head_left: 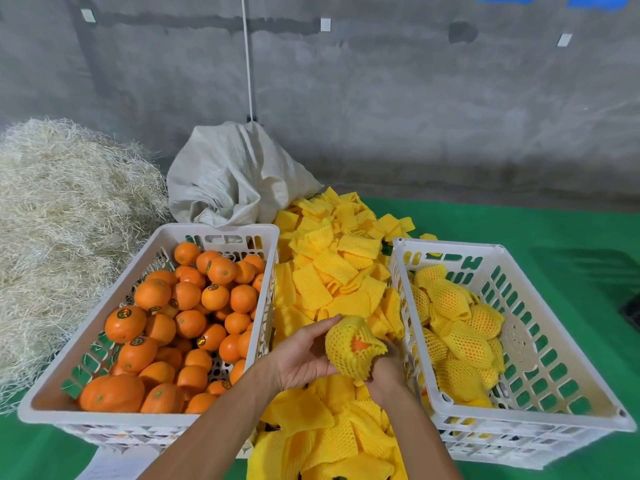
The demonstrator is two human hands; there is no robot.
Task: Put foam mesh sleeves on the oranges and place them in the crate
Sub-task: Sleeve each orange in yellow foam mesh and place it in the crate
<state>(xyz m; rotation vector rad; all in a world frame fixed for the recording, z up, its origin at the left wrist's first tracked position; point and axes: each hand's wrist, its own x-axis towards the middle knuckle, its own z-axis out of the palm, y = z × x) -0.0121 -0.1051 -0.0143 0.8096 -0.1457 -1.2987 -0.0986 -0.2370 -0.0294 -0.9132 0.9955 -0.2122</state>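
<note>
Sleeve hides most of orange; right hand partly covered.

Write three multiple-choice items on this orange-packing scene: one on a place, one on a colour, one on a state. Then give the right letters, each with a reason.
1. Where do the sleeved oranges lie?
A. in the right crate
B. on the straw pile
C. in the woven sack

2. What colour are the loose foam mesh sleeves?
A. white
B. yellow
C. blue

3. How far is the held orange covered?
A. bare
B. fully hidden
C. sleeved, with a patch of peel showing

Key:
1 A: the sleeved oranges fill the right crate.
2 B: the loose foam mesh sleeves between the crates are yellow.
3 C: the held orange, between the left hand and the right hand, shows orange peel through a gap in its mesh.
</note>
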